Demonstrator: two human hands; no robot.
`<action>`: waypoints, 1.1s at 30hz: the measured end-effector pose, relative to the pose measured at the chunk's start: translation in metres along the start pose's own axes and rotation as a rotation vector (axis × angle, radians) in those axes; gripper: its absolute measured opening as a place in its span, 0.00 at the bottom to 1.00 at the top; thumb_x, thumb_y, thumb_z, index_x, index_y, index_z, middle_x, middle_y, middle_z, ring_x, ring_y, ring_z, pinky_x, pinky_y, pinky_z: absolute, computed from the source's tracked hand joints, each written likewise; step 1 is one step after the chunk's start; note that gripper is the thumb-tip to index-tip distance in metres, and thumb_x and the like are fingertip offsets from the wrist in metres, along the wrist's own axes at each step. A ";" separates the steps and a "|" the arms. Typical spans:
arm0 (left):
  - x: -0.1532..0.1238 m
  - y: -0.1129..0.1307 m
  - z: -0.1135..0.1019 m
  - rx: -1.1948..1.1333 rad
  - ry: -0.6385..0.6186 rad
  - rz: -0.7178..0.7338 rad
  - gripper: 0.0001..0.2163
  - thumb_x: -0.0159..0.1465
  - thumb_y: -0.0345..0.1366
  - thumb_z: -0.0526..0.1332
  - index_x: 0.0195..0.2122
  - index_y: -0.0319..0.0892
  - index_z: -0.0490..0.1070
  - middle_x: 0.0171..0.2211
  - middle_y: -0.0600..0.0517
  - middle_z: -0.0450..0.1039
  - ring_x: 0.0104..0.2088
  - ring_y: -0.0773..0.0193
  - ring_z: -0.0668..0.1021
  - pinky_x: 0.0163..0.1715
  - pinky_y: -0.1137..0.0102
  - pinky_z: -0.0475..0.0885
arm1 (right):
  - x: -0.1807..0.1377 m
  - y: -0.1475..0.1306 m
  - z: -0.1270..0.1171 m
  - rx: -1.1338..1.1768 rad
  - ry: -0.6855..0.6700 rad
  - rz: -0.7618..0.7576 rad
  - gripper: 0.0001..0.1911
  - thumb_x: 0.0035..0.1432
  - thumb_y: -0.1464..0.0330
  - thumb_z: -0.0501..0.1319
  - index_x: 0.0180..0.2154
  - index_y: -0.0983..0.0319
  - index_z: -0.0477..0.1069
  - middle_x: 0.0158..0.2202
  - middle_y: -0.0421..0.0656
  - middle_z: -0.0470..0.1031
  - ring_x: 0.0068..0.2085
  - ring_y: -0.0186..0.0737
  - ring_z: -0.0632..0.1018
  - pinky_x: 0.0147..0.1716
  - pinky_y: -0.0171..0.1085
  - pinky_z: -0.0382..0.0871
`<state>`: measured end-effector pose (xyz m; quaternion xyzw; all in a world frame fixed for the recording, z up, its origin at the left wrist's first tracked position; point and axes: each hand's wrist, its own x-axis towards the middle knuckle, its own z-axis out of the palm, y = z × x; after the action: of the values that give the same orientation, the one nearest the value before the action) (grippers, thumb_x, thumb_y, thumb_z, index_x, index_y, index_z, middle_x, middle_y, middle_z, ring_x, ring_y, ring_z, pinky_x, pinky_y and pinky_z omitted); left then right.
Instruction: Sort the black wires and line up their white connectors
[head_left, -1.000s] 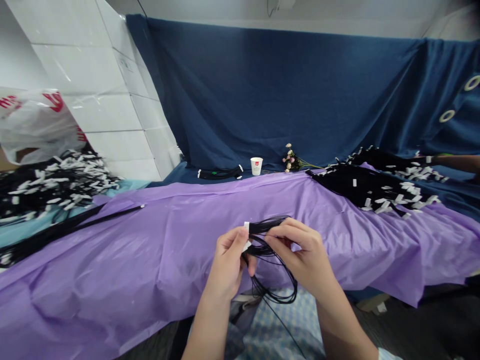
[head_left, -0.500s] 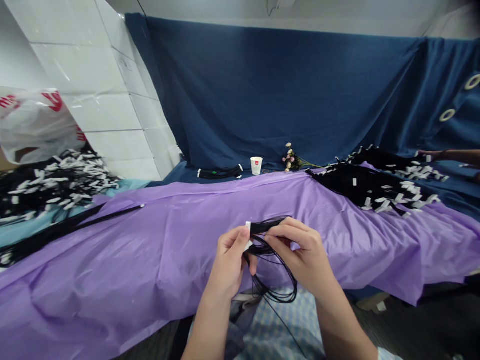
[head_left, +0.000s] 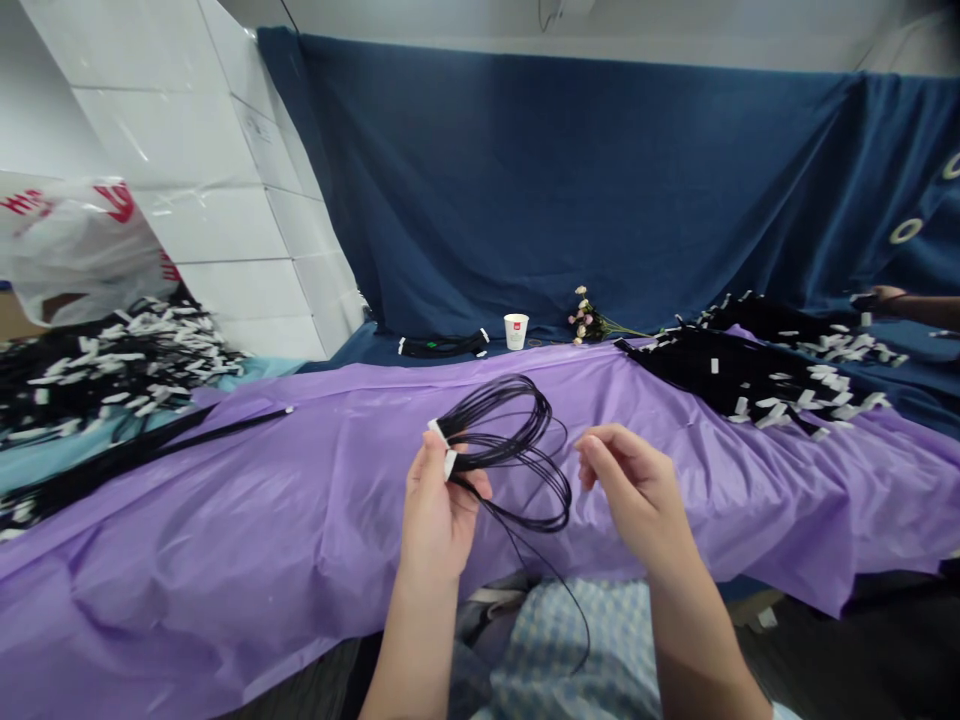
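Currently: cable bundle [head_left: 517, 447] looped in L hand [head_left: 442, 490], prob. part-done

Landmark = paper cup [head_left: 516, 331], back of purple-covered worktop [head_left: 337, 470]. Far L of cup: plastic bag [head_left: 82, 245], w/ big heap of black cables [head_left: 142, 370], white ends, in front of it. Just L of cup: short black bundle [head_left: 446, 347] w/ green spot, poss. a tie, can't tell. In front of cup, a bit L: L hand, thumb pressed on the white connectors [head_left: 450, 463]; loops fan out R, held up directly in front of cup. Just R of cup: flowers [head_left: 585, 318]. Nearer the person, R of cup: R hand [head_left: 630, 490], half-curled, thumb close to fingertips, apart from loops; no cable seen in it, can't tell if smth small is pinched. Far R of cup: cable pile [head_left: 697, 360], then co-worker's hand [head_left: 889, 297].

Progress (judgement): looping looks mostly done, connectors side by side. Left: no tie visible round the loops, one loose strand [head_left: 588, 635] hangs out. Piles either side of cup suggest plenty more.
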<state>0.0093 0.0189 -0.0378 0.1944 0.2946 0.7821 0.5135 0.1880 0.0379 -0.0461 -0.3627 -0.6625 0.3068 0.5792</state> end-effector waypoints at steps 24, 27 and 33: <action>-0.002 -0.001 -0.001 -0.055 0.118 0.016 0.12 0.64 0.44 0.62 0.34 0.38 0.70 0.22 0.58 0.74 0.16 0.67 0.78 0.18 0.74 0.77 | -0.005 -0.006 0.017 0.733 -0.351 0.346 0.15 0.56 0.57 0.66 0.36 0.60 0.67 0.17 0.30 0.58 0.14 0.25 0.58 0.16 0.29 0.61; -0.004 -0.001 0.001 -0.024 0.127 0.013 0.12 0.63 0.44 0.63 0.34 0.39 0.70 0.22 0.58 0.74 0.16 0.66 0.78 0.17 0.74 0.77 | -0.004 -0.012 0.011 0.814 -0.387 0.368 0.17 0.53 0.55 0.66 0.32 0.60 0.65 0.19 0.32 0.62 0.13 0.27 0.62 0.14 0.31 0.61; -0.004 0.003 0.001 0.029 0.149 -0.044 0.13 0.62 0.45 0.64 0.32 0.38 0.70 0.20 0.57 0.73 0.16 0.66 0.78 0.13 0.76 0.74 | -0.004 -0.010 -0.010 0.842 -0.251 0.243 0.13 0.54 0.58 0.66 0.35 0.58 0.69 0.24 0.36 0.64 0.15 0.30 0.67 0.14 0.32 0.61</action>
<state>0.0098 0.0144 -0.0347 0.1366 0.3476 0.7786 0.5042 0.1971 0.0293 -0.0383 -0.1307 -0.4978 0.6566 0.5513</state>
